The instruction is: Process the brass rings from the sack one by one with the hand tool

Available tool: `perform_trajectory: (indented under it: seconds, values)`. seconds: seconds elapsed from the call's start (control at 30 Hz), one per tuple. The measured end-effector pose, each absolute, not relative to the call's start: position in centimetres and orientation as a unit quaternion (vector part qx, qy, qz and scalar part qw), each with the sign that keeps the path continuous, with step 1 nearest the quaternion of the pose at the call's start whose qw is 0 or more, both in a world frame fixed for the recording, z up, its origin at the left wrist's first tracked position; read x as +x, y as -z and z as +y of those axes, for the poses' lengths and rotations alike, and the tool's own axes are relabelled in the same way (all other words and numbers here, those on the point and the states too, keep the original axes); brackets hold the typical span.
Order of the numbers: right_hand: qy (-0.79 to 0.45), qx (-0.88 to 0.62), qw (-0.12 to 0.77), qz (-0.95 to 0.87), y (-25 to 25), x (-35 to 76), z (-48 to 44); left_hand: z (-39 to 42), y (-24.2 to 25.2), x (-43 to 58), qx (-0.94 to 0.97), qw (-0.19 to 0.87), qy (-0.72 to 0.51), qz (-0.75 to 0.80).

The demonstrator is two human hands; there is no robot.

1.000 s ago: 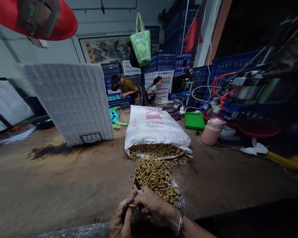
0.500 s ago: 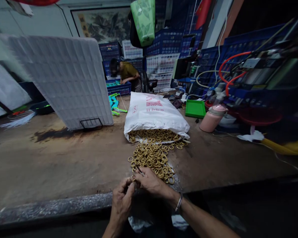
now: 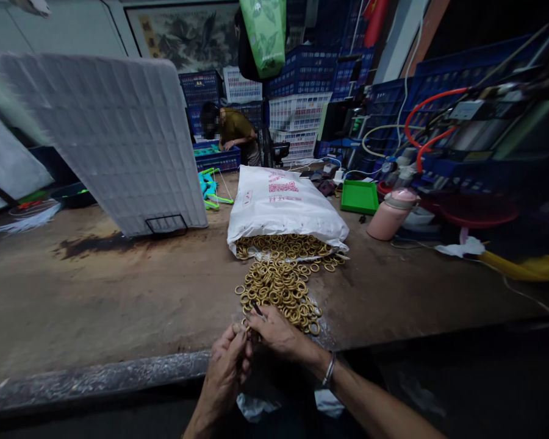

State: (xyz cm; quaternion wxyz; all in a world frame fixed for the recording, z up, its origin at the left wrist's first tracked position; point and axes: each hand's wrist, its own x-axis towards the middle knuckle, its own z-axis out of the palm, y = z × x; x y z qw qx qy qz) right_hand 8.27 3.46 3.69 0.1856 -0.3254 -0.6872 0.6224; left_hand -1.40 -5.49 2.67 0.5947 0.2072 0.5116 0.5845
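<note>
My left hand (image 3: pixel 227 364) and my right hand (image 3: pixel 279 335) meet at the near edge of the worn brown table (image 3: pixel 96 299). Both are closed in a pinch around a small gold ring (image 3: pixel 243 327) held between them. From my right hand's fingers a thin dark tool (image 3: pixel 257 308) sticks up. Just beyond my hands lies a heap of gold rings (image 3: pixel 279 289), spilled from the open mouth of a white sack (image 3: pixel 283 210) lying on its side.
A white gridded panel (image 3: pixel 105 137) leans upright at the left. A green tray (image 3: pixel 359 197), a pink jug (image 3: pixel 391 214) and hoses with machinery stand at the right. A person in the background bends over blue crates (image 3: pixel 217 158). Plastic film covers the table's front edge (image 3: pixel 119 375).
The view has tipped downward, so my hands and forearms show more fully. My hands stay together at the near end of the ring heap, still working one ring.
</note>
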Motion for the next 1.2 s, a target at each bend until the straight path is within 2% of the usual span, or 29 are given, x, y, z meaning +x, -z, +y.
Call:
perform_trajectory:
  seconds: [0.13,0.27,0.37,0.5,0.67,0.93,1.07,1.2]
  values:
    - [-0.6,-0.337,0.189,-0.701,-3.3,8.6,3.6,-5.5,-3.0,-1.2,0.184,0.593,-0.595,0.511]
    - [-0.47,-0.338,0.2,-0.79,-3.3,9.1,3.4,-5.4,-2.9,-1.2,0.168,0.576,-0.602,0.527]
    - [-0.379,-0.319,0.172,-0.852,-3.2,9.4,3.0,-5.3,-3.0,-1.2,0.177,0.563,-0.595,0.546]
    - [-0.316,-0.321,0.115,-0.885,-3.2,9.4,2.6,-5.4,-3.0,-1.0,0.207,0.541,-0.588,0.565]
    - [-0.281,-0.324,0.074,-0.9,-3.7,9.4,2.3,-5.5,-2.6,-1.1,0.227,0.522,-0.593,0.57]
    - [-0.255,-0.33,0.062,-0.907,-4.1,9.4,1.8,-5.7,-2.2,-1.3,0.243,0.51,-0.587,0.58]
    - [-0.212,-0.342,0.041,-0.914,-3.6,9.2,2.4,-6.6,-2.1,-1.3,0.247,0.533,-0.575,0.569]
    - [-0.163,-0.402,0.02,-0.901,-3.3,8.6,4.4,-7.4,-3.2,-0.8,0.223,0.599,-0.568,0.519]
